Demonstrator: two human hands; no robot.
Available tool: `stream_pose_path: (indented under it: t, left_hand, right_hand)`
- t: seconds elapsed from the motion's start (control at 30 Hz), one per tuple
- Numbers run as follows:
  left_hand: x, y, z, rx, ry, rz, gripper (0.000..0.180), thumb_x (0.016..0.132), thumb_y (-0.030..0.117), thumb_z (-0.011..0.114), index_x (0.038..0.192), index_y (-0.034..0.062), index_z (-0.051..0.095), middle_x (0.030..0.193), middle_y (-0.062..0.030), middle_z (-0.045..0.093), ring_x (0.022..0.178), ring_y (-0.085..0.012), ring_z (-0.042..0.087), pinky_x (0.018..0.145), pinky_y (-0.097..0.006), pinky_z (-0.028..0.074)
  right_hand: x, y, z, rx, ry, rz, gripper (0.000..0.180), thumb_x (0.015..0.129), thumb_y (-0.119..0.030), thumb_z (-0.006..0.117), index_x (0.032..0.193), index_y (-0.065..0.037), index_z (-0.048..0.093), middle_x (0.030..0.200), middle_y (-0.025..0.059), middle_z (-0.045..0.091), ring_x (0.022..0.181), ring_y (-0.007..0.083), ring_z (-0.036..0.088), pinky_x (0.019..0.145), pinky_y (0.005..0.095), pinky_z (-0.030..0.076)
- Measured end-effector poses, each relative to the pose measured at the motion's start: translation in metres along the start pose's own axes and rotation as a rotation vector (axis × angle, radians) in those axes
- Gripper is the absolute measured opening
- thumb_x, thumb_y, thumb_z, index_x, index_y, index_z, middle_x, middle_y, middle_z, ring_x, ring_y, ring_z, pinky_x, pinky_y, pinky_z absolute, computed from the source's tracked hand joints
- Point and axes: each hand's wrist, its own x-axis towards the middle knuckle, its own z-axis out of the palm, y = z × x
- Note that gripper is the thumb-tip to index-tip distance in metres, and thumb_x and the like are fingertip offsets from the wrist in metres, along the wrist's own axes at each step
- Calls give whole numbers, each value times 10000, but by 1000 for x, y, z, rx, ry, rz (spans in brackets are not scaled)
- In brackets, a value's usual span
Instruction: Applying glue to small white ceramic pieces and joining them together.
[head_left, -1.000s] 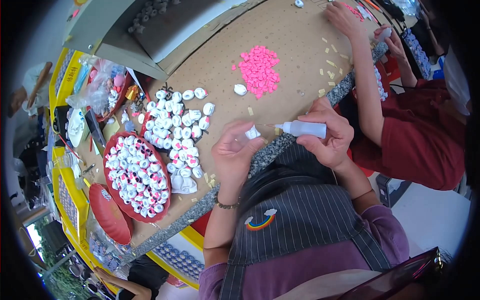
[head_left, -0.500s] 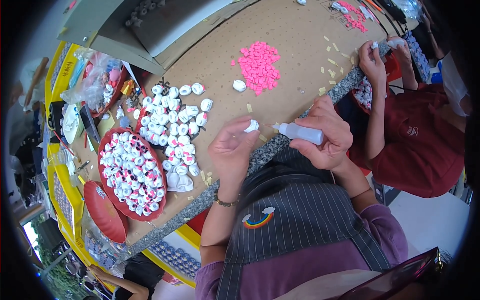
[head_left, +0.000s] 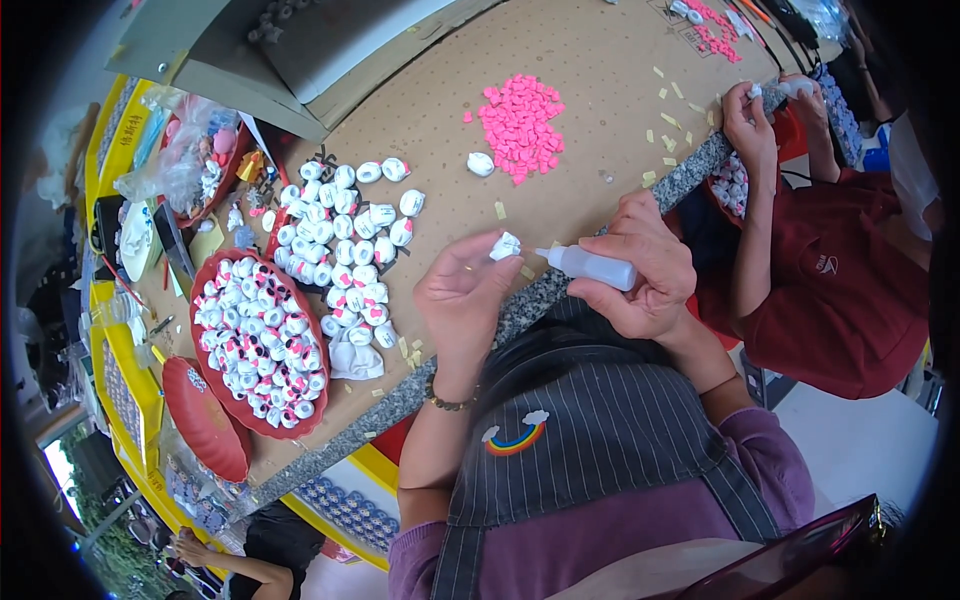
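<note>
My left hand (head_left: 462,295) pinches a small white figure piece (head_left: 504,246) between thumb and fingertips, over the near edge of the table. My right hand (head_left: 650,275) is wrapped round a translucent white squeeze bottle (head_left: 598,268), which lies nearly level. Its thin nozzle points left at the white piece, and a small gap seems to separate them. Beyond my hands lie a heap of small pink pieces (head_left: 521,125) and a single white piece (head_left: 480,164). To the left, several white pieces with pink parts (head_left: 345,225) stand grouped on the table.
A red scalloped bowl (head_left: 207,372) full of white, pink and black pieces sits at left, beside another red dish (head_left: 200,425). A grey box-like shelf (head_left: 225,95) stands at the back. Yellowish paper scraps dot the table. At right, a co-worker in a dark red shirt (head_left: 840,290) holds small white things.
The bottle in my right hand has shifted slightly left, its nozzle closer to the white piece. The white piece has turned in my left fingertips and shows another side.
</note>
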Motion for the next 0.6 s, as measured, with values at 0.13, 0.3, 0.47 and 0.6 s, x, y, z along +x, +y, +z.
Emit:
stream_pose_path:
  t: [0.13,0.3,0.47,0.6]
  left_hand:
    - [0,-1,-1,-5,2,-6,284,796,-135,655,1069,-71,616,974,-131,681,856,-140,660,736,-229,548]
    - [0,0,-1,-4,-8,-17,283,798,-136,651,1071,-70,613,973,-133,681,864,-141,659,733,-227,547]
    - [1,1,0,-1,-17,-22,280,801,-138,647,1071,-72,611,977,-136,680,870,-145,657,739,-232,547]
    - [1,1,0,5,-20,-21,283,802,-140,645,1075,-74,608,979,-139,679,878,-150,656,753,-239,547]
  right_hand:
    - [0,1,1,-10,2,5,358,687,-187,821,910,36,653,670,84,573,595,208,472,649,354,354]
    - [1,-1,1,-19,17,-8,358,682,-185,823,903,41,652,662,87,570,588,209,469,646,354,354]
    - [1,-2,1,-26,8,0,355,684,-186,822,895,42,650,661,89,570,589,215,464,646,355,358]
    - [1,-2,1,-33,4,6,353,686,-187,822,893,40,650,660,89,572,591,215,464,652,354,362]
